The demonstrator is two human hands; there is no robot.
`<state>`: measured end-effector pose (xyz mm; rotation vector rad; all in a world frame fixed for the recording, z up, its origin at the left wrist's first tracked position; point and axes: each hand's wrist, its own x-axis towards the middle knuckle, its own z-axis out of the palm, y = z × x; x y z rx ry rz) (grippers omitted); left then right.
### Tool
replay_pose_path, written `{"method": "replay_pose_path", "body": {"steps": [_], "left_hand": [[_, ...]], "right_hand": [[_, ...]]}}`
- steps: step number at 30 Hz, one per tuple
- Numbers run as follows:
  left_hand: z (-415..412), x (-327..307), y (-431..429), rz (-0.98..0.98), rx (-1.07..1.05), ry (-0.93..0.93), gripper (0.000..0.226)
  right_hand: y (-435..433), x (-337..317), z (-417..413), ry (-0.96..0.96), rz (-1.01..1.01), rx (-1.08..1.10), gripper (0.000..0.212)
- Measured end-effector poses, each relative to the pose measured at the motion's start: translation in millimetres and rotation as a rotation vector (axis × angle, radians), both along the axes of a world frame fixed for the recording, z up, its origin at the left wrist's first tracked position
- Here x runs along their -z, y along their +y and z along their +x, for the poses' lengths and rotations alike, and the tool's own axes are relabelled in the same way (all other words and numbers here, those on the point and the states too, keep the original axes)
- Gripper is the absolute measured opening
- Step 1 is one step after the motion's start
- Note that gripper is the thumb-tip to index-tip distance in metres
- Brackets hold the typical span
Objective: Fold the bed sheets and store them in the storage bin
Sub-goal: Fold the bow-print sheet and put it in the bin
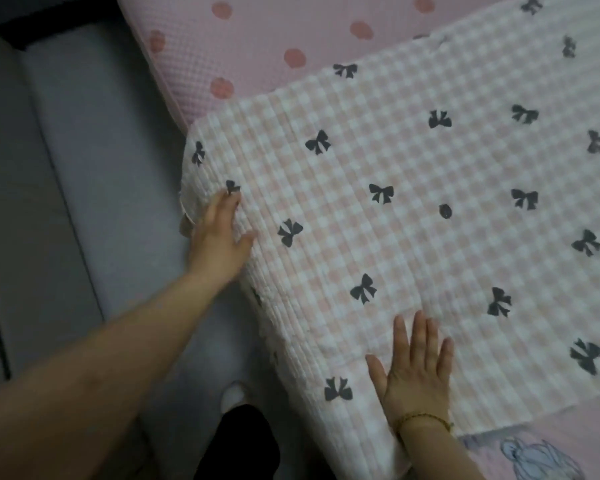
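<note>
The sheet (pixel 413 161) lay flat on the bed (pixel 257 36): gingham with black bows, and the thick ribbed edge on your side looked like at least one fold was already in. Your left hand (pixel 219 237) was on the corner farther from you, fingers (pixel 227 202) stretched out on the cloth with the thumb splayed. It was blurred, but nothing looked pinched. Your right hand (pixel 416 372) was palm down, its fingers straight and slightly spread, pressing the cloth just inside the near edge and holding nothing. So neither hand had a grip. The key relation: the bulk of the sheet lay ahead and to the right of both sets of fingers. The doubled edge ran from under the left fingers back past the heel of the right hand and hung a little over the bed side. I judged the long axis ran from that edge away to the right and out of frame, so the true length was unknown. The left hand was nearer the far corner, the right nearer the near one. The next fold probably meant carrying that edge rightward over the cloth, or fetching the unseen right end back to your fingers. You needed a grip first either way. The storage bin was not in view.
</note>
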<state>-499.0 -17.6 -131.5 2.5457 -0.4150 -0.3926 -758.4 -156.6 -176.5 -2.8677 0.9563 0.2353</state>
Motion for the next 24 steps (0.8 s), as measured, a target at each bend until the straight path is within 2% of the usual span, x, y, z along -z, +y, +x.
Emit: {"method": "replay_pose_path", "body": {"steps": [4, 7, 11, 14, 19, 24], "left_hand": [[111.8, 4.3, -7.2, -0.047, -0.075, 0.115, 0.096], [150.2, 4.8, 1.4, -0.113, -0.099, 0.244, 0.100], [170.3, 4.7, 2.7, -0.074, -0.050, 0.256, 0.106], [170.7, 3.2, 3.7, -0.159, -0.056, 0.381, 0.089], [154.3, -8.8, 17.1, -0.093, -0.026, 0.407, 0.045], [140.4, -28.7, 31.9, 0.066, -0.017, 0.416, 0.047]], "right_hand": [[0.7, 12.5, -4.1, -0.113, -0.100, -0.053, 0.067], [-3.0, 14.4, -5.8, -0.124, -0.123, -0.078, 0.067], [1.5, 13.5, -1.2, -0.132, -0.138, -0.054, 0.067], [1.3, 10.6, -0.3, -0.135, -0.151, -0.055, 0.067], [1.2, 1.7, 1.8, -0.026, -0.097, -0.026, 0.070], [0.8, 0.0, 1.4, 0.002, -0.059, 0.024, 0.069]]}}
